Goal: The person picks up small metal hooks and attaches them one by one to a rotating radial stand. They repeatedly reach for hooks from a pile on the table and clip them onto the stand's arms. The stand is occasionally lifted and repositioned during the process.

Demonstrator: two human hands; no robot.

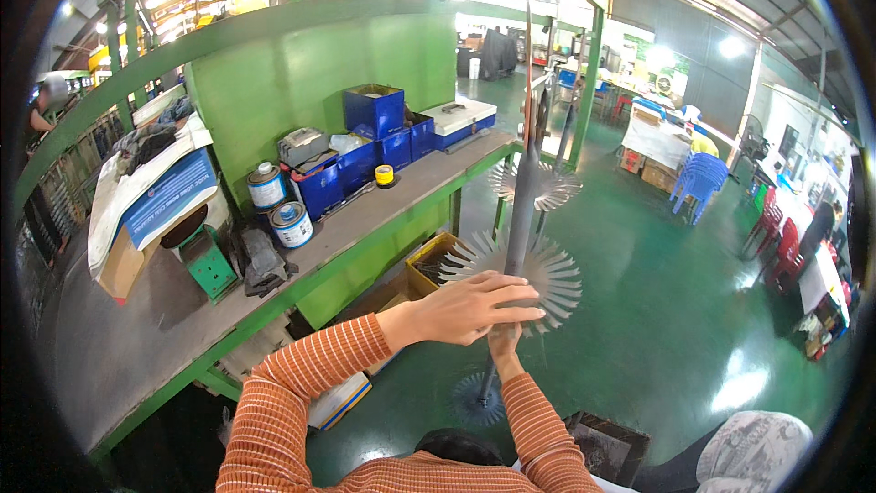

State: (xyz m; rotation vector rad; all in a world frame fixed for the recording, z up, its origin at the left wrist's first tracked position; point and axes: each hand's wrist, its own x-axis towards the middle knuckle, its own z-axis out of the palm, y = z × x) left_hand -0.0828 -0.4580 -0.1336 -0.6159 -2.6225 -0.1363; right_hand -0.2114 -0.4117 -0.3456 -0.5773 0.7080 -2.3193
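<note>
Blue boxes stand along the green-edged table, beside two white-labelled tins and a cardboard box.

The left hand hides most of the right hand gripping the pole.

Matt grey metal rod, glossy green floor, dull grey worktop

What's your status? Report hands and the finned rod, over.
Left hand flat on the lower finned disc. Right hand gripping grey rod beneath it. Nothing obstructing.
</note>
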